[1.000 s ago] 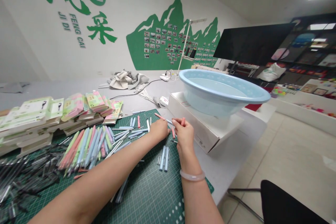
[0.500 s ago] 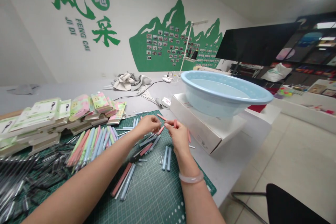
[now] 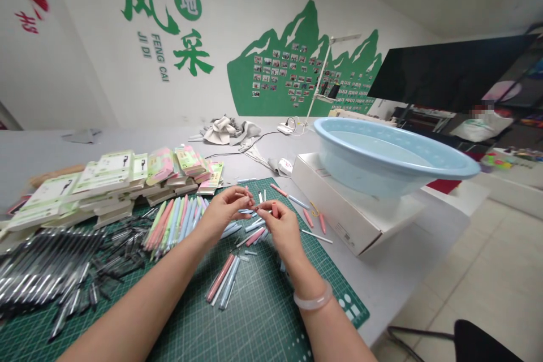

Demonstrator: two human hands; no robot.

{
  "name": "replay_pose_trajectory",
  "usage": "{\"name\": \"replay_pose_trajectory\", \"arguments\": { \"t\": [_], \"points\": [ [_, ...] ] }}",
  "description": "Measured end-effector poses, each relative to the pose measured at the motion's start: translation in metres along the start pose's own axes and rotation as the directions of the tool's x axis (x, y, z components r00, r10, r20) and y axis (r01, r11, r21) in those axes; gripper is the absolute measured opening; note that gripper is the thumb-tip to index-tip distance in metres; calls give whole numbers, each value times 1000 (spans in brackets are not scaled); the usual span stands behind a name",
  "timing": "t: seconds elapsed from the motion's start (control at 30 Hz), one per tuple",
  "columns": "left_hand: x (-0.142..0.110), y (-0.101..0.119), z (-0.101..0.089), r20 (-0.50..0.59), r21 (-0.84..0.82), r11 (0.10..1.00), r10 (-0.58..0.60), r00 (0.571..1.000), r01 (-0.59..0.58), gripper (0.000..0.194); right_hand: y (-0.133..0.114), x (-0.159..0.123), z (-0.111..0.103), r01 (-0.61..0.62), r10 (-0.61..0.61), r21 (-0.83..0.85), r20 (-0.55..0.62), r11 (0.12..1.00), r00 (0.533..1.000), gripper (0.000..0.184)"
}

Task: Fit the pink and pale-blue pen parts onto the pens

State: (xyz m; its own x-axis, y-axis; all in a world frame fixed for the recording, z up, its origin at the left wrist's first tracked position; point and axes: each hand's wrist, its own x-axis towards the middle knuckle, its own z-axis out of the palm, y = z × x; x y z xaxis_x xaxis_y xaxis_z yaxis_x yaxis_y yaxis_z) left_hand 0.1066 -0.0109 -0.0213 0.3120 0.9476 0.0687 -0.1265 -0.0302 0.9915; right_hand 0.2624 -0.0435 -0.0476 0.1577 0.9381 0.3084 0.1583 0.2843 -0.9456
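By the curled fingers of the right hand [image 3: 282, 232], a short pink pen part [image 3: 275, 210] is gripped, with its end showing above them. The thumb and fingers of the left hand [image 3: 227, 212] are drawn together right beside the right fingertips; whether something small is pinched there cannot be told. A pale bangle [image 3: 314, 297] is worn on the right wrist.

Below the fingertips, pink and blue pen parts [image 3: 255, 236] are scattered with white rods on a green cutting mat [image 3: 263, 322]. Nearer the wearer, a dusky pink barrel [image 3: 219, 278] and a light blue barrel [image 3: 229, 284] are laid side by side. Just beyond the right fingers, a pink-and-blue pen [image 3: 298, 202] is seen. To their right, two pink pieces [image 3: 322, 223] and a white rod [image 3: 317, 236] are left lying.

Left of the left fingers, pastel pens [image 3: 173, 223] are fanned out; farther left, black pens [image 3: 46, 263] are heaped, with printed boxes [image 3: 112, 169] stacked beyond. Well to the right, a light blue basin [image 3: 373, 175] is set on a white box [image 3: 335, 212].
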Motion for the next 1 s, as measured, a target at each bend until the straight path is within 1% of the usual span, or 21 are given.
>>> {"name": "replay_pose_trajectory", "arguments": {
  "t": [0.03,0.1,0.2,0.27,0.4,0.5,0.57,0.63,0.7,0.73,0.77,0.83,0.93,1.0],
  "points": [
    [0,0,-2,16,45,999,14,1000,-15,27,0,0,0,1,-1,4,2,1000,1000,12],
    [0,1,-4,47,187,980,63,997,-70,26,0,1,-1,0,0,11,-3,1000,1000,13],
    [-2,4,-6,78,417,892,158,984,-176,24,-1,1,-1,1,-1,12,-14,1000,1000,12],
    [-3,7,-5,90,500,837,204,975,-221,20,-1,1,0,8,-8,3,-10,1000,1000,12],
    [-6,12,-1,119,606,752,238,964,-261,12,-3,0,1,7,-7,-15,-5,1000,1000,11],
    [-5,13,-3,160,722,618,288,944,-311,11,-3,0,1,-2,2,-31,-9,1000,1000,10],
    [-4,13,-6,228,778,505,327,917,-373,10,-2,0,2,-8,8,-39,5,999,1000,10],
    [-5,15,-9,315,801,404,344,885,-442,11,-2,0,3,-17,18,-35,31,999,999,11],
    [-6,18,-12,386,806,333,332,861,-490,11,-1,-1,6,-20,21,-24,50,1000,999,13],
    [-7,20,-13,405,808,317,315,858,-497,10,0,-2,7,-22,23,-20,58,1000,998,15],
    [-8,22,-14,413,809,317,292,863,-494,10,0,-2,8,-28,29,-15,65,1000,997,16],
    [-11,25,-14,408,804,360,245,879,-473,10,1,-2,11,-60,57,29,93,998,994,20],
    [-15,30,-14,380,756,494,203,902,-430,18,4,-3,15,-130,100,216,145,968,984,25],
    [-18,31,-14,331,716,582,203,922,-385,21,4,-3,17,-170,123,335,158,927,980,27]
  ]
}}
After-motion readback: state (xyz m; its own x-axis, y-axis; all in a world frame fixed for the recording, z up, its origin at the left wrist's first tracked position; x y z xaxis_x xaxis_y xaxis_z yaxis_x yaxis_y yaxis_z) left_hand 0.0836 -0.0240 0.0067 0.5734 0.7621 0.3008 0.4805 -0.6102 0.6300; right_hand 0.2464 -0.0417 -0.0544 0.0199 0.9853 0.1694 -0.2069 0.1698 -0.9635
